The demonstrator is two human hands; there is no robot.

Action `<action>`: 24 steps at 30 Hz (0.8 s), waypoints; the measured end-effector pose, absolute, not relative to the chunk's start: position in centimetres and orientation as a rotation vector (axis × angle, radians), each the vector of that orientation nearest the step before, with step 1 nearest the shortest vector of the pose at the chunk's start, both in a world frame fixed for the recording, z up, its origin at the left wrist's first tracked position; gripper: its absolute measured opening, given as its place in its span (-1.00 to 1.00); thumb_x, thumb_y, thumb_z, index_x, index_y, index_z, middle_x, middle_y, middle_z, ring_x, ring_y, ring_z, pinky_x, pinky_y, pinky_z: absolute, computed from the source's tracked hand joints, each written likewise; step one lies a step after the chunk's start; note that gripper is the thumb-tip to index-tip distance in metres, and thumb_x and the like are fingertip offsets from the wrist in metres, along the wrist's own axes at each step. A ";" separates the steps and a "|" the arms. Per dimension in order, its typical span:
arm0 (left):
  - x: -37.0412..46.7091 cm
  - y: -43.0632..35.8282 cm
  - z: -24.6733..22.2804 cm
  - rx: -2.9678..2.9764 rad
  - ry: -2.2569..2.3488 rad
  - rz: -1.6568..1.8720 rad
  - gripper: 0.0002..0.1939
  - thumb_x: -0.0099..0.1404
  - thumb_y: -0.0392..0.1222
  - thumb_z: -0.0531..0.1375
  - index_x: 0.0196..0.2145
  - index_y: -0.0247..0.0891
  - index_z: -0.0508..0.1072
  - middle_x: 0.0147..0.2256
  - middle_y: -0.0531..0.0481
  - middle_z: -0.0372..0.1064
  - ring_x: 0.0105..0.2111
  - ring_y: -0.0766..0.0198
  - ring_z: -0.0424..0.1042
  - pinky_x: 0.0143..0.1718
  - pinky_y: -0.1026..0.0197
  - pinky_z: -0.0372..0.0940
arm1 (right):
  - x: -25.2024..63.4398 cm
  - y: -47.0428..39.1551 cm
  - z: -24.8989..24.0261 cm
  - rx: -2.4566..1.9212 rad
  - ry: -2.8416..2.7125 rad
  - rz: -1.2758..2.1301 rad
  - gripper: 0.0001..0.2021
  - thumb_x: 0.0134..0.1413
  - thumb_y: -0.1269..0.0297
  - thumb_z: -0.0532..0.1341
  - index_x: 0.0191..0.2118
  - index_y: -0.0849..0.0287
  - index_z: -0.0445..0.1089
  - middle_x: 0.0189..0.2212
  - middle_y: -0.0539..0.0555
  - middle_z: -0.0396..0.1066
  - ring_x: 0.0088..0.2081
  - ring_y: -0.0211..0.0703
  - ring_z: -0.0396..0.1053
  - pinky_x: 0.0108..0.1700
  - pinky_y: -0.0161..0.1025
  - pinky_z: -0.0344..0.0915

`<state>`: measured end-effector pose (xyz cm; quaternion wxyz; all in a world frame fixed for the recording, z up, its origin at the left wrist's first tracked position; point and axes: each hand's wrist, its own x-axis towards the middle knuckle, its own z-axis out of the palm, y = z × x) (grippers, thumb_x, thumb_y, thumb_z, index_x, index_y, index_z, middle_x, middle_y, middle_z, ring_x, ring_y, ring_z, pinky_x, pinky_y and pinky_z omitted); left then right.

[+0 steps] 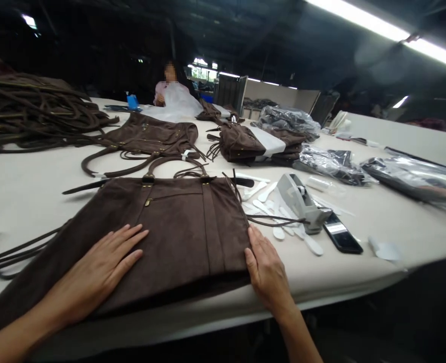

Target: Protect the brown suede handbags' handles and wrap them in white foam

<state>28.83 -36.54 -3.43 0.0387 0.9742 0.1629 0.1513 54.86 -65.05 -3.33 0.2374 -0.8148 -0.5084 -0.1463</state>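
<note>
A dark brown handbag (173,227) lies flat at the table's front edge, its looped handles pointing away from me. On its front shows a zipped pocket with a small brass-coloured pull (148,201). My left hand (111,264) rests on the bag's left part, palm down with fingers stretched out. Against the bag's right side edge lies my right hand (264,264), its fingers extended and the thumb touching the bag. Thin brown straps (22,252) trail off the bag's left side onto the table.
Right of the bag are white plastic pieces (264,206), a grey tape dispenser (302,204) and a phone (342,233). Behind lie more brown bags (152,136), plastic-wrapped bundles (332,164) and a strap pile (29,113). A person (170,91) is across the table.
</note>
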 end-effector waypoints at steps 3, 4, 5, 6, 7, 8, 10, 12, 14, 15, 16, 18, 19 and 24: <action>29.3 -36.3 -3.2 3.025 0.519 0.487 -0.43 0.39 0.12 -0.18 0.10 -0.14 0.42 0.14 -0.07 0.34 0.16 -0.02 0.30 0.17 -0.14 0.21 | 55.1 -64.9 -3.5 -2.141 -1.453 -0.563 -0.46 0.34 0.31 0.00 0.38 0.18 -0.07 0.28 0.18 0.12 0.31 0.00 0.04 0.28 0.07 0.07; 29.5 -36.4 -2.9 3.026 0.579 0.532 -0.41 0.38 0.15 -0.18 0.06 -0.17 0.45 0.11 -0.12 0.37 0.12 -0.07 0.33 0.14 -0.18 0.24 | 55.2 -64.8 -3.7 -2.106 -1.472 -0.614 -0.46 0.33 0.34 0.02 0.37 0.18 -0.06 0.27 0.17 0.13 0.31 0.00 0.03 0.29 0.09 0.05; 29.8 -36.8 -2.4 3.019 0.648 0.597 -0.38 0.37 0.18 -0.18 0.03 -0.21 0.48 0.09 -0.17 0.38 0.10 -0.12 0.36 0.12 -0.22 0.26 | 55.3 -64.8 -3.8 -2.076 -1.491 -0.652 -0.45 0.32 0.36 0.03 0.37 0.18 -0.05 0.27 0.17 0.13 0.32 0.01 0.03 0.29 0.10 0.03; 30.2 -37.4 -1.7 3.002 0.716 0.671 -0.36 0.37 0.21 -0.17 0.03 -0.24 0.48 0.08 -0.21 0.38 0.08 -0.14 0.37 0.12 -0.24 0.26 | 55.5 -64.7 -3.9 -2.053 -1.509 -0.675 -0.45 0.32 0.37 0.03 0.37 0.18 -0.04 0.27 0.16 0.13 0.32 0.01 0.02 0.30 0.09 0.01; 30.6 -38.3 -0.6 2.973 0.770 0.752 -0.35 0.37 0.22 -0.16 0.04 -0.27 0.46 0.09 -0.22 0.37 0.09 -0.14 0.36 0.13 -0.24 0.25 | 55.6 -64.7 -4.1 -2.034 -1.527 -0.689 -0.45 0.31 0.38 0.03 0.37 0.18 -0.04 0.28 0.16 0.13 0.32 0.01 0.01 0.30 0.08 0.00; 31.1 -39.3 0.7 2.939 0.796 0.825 -0.36 0.38 0.22 -0.14 0.07 -0.28 0.44 0.11 -0.21 0.36 0.11 -0.11 0.35 0.15 -0.21 0.24 | 55.8 -64.6 -4.3 -2.017 -1.545 -0.697 -0.45 0.31 0.39 0.03 0.37 0.19 -0.04 0.28 0.16 0.12 0.33 0.00 0.01 0.30 0.07 0.00; 32.6 -41.9 3.8 2.828 0.821 0.949 -0.45 0.40 0.15 -0.07 0.13 -0.21 0.37 0.14 -0.10 0.32 0.15 0.03 0.31 0.19 -0.09 0.23 | 56.2 -64.6 -4.7 -1.980 -1.580 -0.707 -0.45 0.31 0.39 0.02 0.37 0.21 -0.06 0.29 0.16 0.11 0.33 -0.01 0.00 0.30 0.02 -0.01; 34.6 -44.5 7.2 2.720 0.771 1.046 -0.55 0.41 0.06 -0.01 0.12 -0.17 0.38 0.10 -0.02 0.38 0.11 0.16 0.36 0.18 0.06 0.25 | 56.6 -64.6 -5.1 -1.945 -1.600 -0.717 -0.44 0.32 0.39 0.01 0.38 0.21 -0.08 0.29 0.16 0.09 0.33 -0.02 0.00 0.30 -0.01 -0.02; 37.1 -46.2 10.3 2.670 0.707 1.058 -0.63 0.42 -0.07 0.01 0.08 -0.19 0.40 0.06 0.00 0.42 0.08 0.23 0.38 0.17 0.16 0.24 | 56.8 -64.6 -5.3 -1.922 -1.601 -0.721 -0.44 0.32 0.39 0.00 0.38 0.19 -0.08 0.30 0.15 0.08 0.33 -0.03 0.00 0.30 -0.02 -0.03; 38.6 -46.6 11.6 2.673 0.702 1.029 -0.65 0.42 -0.12 0.01 0.07 -0.21 0.40 0.05 -0.01 0.43 0.07 0.23 0.39 0.15 0.18 0.26 | 56.8 -64.7 -5.3 -1.923 -1.593 -0.716 -0.45 0.32 0.39 0.00 0.38 0.18 -0.07 0.30 0.14 0.08 0.33 -0.03 0.00 0.30 -0.02 -0.02; 40.1 -46.6 12.8 2.713 0.704 0.952 -0.66 0.41 -0.15 0.02 0.07 -0.22 0.41 0.03 -0.04 0.43 0.04 0.20 0.40 0.12 0.16 0.29 | 56.7 -64.7 -5.3 -1.931 -1.579 -0.706 -0.45 0.32 0.39 0.00 0.38 0.17 -0.06 0.30 0.14 0.09 0.33 -0.03 0.01 0.30 -0.02 -0.02; 43.0 -45.8 14.5 2.850 0.729 0.673 -0.68 0.39 -0.17 0.03 0.02 -0.25 0.44 -0.03 -0.12 0.46 -0.03 0.08 0.45 0.01 0.06 0.35 | 56.3 -64.9 -5.0 -1.961 -1.546 -0.675 -0.46 0.32 0.39 0.00 0.37 0.15 -0.04 0.29 0.14 0.10 0.32 -0.03 0.01 0.29 0.00 -0.01; 44.4 -45.1 14.9 2.928 0.727 0.491 -0.69 0.38 -0.16 0.04 -0.02 -0.28 0.46 -0.06 -0.17 0.48 -0.06 0.02 0.47 -0.04 0.02 0.37 | 56.1 -65.0 -4.7 -1.977 -1.531 -0.655 -0.47 0.32 0.40 0.00 0.37 0.15 -0.03 0.28 0.13 0.12 0.32 -0.04 0.01 0.29 0.01 0.00; 47.2 -41.3 11.4 3.154 0.204 -0.292 -0.57 0.37 0.00 0.06 0.03 -0.35 0.44 0.00 -0.31 0.42 0.03 -0.10 0.39 0.05 -0.07 0.27 | 55.5 -64.9 -3.7 -2.053 -1.472 -0.511 -0.54 0.33 0.38 -0.01 0.30 0.21 0.11 0.26 0.16 0.15 0.32 -0.06 0.01 0.29 0.04 0.03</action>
